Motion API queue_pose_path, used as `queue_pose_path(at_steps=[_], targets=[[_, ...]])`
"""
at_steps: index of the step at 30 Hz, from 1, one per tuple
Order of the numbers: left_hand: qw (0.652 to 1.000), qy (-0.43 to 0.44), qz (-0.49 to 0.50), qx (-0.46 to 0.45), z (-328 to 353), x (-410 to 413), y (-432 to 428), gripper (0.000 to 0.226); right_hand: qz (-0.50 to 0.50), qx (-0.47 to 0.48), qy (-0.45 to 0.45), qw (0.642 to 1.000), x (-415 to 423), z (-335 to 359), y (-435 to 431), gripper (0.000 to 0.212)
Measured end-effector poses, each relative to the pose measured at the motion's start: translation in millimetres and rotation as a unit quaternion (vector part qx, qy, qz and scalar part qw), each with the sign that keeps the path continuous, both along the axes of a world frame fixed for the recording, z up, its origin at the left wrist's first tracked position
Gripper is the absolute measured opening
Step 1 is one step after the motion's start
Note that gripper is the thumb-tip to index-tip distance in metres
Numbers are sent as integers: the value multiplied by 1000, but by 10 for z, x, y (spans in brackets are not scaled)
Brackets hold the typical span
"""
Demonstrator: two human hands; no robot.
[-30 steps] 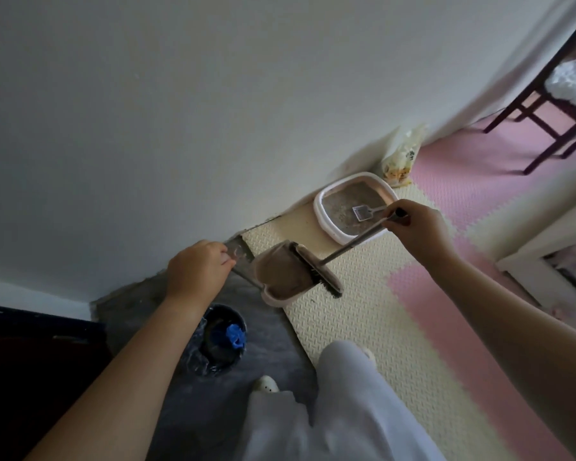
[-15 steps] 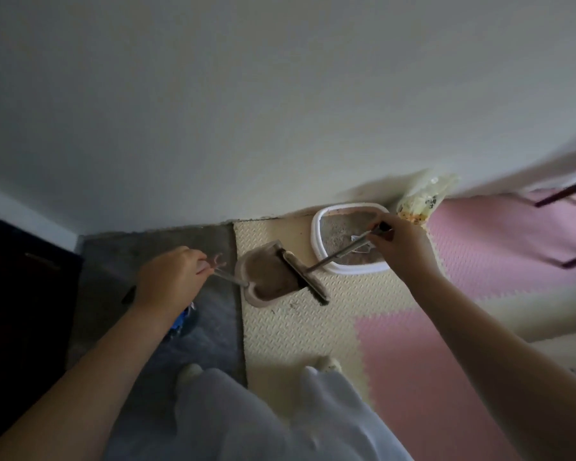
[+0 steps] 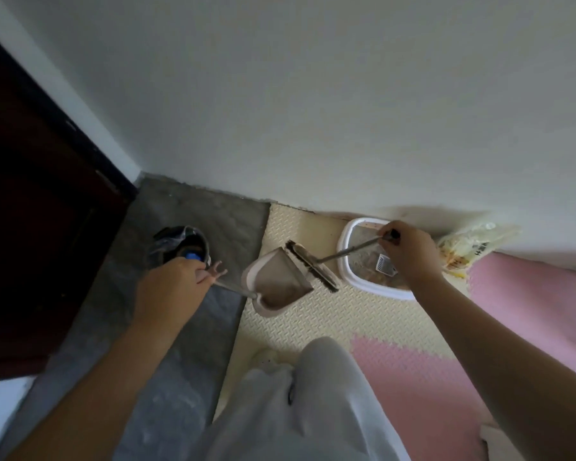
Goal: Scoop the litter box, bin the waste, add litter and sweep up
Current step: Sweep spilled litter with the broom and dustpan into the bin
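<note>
Head view: a white wall (image 3: 313, 94) is seen across the far side of the scene, with a dark door (image 3: 30, 227) at the left. A bare grey floor (image 3: 193, 331) is laid beside a cream mat (image 3: 330, 314), and a pink mat (image 3: 413, 394) is fitted against it at the near right. White trousers (image 3: 313, 410) and the toe of a pale shoe (image 3: 266, 356) are seen at the near edge.

The left hand (image 3: 170, 291) is clenched round the thin metal handle of the dustpan (image 3: 280, 281), which is held at the left edge of the cream mat with its mouth turned to the right. Brownish litter (image 3: 280, 289) is seen inside the pan; whether the pan is resting on the mat or lifted cannot be told. The right hand (image 3: 409, 251) is closed round the dark end of the long handle of the brush (image 3: 313, 265), and the bristle head is laid along the dustpan's open lip.

The litter box (image 3: 379, 292), white-rimmed and filled with grey-brown litter, is set on the cream mat against the wall, just right of the brush head and partly covered by the right hand. A black bin (image 3: 167, 241), lined with clear plastic, is placed on the grey floor at the far left, just beyond the left hand; a blue object (image 3: 193, 256) is seen in it. A yellowish litter bag (image 3: 473, 247) is propped against the wall, just right of the litter box. A pale scoop (image 3: 384, 264) is left lying in the litter.
</note>
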State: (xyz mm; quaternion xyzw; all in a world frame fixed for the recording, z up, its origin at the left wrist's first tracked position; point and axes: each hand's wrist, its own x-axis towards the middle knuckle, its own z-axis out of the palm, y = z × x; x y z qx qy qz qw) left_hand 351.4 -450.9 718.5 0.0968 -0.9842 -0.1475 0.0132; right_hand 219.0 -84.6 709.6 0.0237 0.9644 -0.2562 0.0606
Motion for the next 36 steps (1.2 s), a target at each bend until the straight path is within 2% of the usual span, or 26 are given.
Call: queue_pose_path(at_steps=[4,9,11,13,15,17,19,21,22,23,24,26,29,30,32,33,35,36], targets=[[999,-10,35,-34,-68,328,210,36,28,13,-22,999,-49,-220,141,12],[996,-20,81,-19,-315,698,664,38,90,6,-57,994,-169,-444,424,13],[995,-21,54,-84,-404,857,891,30,108,3,-68,992,-257,-484,585,15],[985,-11,-22,-173,-512,1059,1042,8,141,41,-79,986,-332,-499,800,16],[979,-22,-70,-190,-555,1225,1175,34,189,114,-84,972,-428,-491,1026,15],[981,-40,-52,-182,-483,1360,1381,44,258,228,-108,933,-484,-455,1248,16],[979,-53,-42,-190,-421,1494,1596,41,329,335,-139,872,-435,-460,1389,18],[981,-93,-7,-170,-424,1659,1735,27,377,416,-158,813,-309,-491,1442,20],[981,-108,11,-162,-445,1770,1768,12,395,446,-157,787,-224,-526,1460,24],[981,-104,34,-158,-459,1875,1798,12,410,472,-154,766,-135,-575,1481,29],[980,-120,47,-152,-460,1976,1837,29,424,492,-158,743,-60,-630,1509,33],[981,-130,33,-139,-417,2134,1916,47,435,511,-181,718,103,-693,1583,38],[982,-116,24,-149,-380,2311,2011,68,413,525,-166,726,299,-767,1657,32],[980,-134,27,-148,-343,2317,2055,64,408,522,-153,733,328,-777,1667,29],[976,-148,75,-142,-235,2314,2185,23,396,515,-123,750,378,-790,1692,27],[974,-158,133,-91,-153,2264,2270,12,389,513,-107,758,382,-784,1702,28],[955,-169,245,-9,-183,2245,2405,22,374,490,-91,782,394,-728,1731,30],[952,-169,254,-9,-259,2283,2424,26,367,482,-85,791,412,-670,1752,29]])
